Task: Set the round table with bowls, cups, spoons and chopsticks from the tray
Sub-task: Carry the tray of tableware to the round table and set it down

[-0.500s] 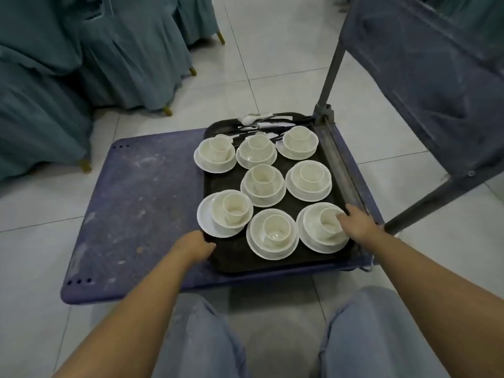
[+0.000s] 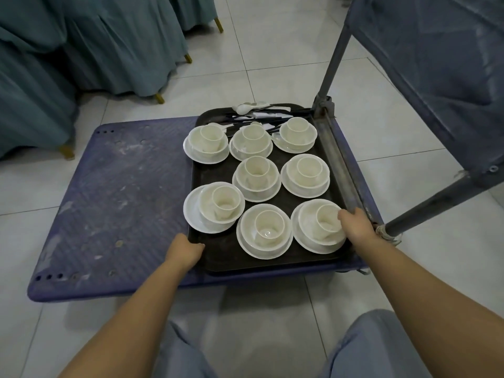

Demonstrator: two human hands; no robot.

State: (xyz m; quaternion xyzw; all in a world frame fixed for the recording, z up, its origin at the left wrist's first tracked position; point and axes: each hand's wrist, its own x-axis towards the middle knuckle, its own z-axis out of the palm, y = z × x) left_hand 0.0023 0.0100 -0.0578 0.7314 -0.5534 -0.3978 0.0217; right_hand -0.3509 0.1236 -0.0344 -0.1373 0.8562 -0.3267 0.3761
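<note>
- The left hand (image 2: 183,252) has slid from the tray's near edge to its near left corner and now grips the rim there.
- The right hand (image 2: 354,225) stays curled round the near right edge, touching the nearest bowl (image 2: 313,227).
- That looks like getting ready to lift; nothing is on a table yet.
- The dark tray (image 2: 223,257) sits on the right part of a blue cart (image 2: 114,203).
- It holds eight sets: plate, bowl, cup.
- Spoons (image 2: 245,107) and chopsticks (image 2: 245,118) lie at the far end, too tangled to count.

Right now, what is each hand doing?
Left hand: grips the tray edge.
Right hand: grips the tray's right edge, beside a cup.
</note>
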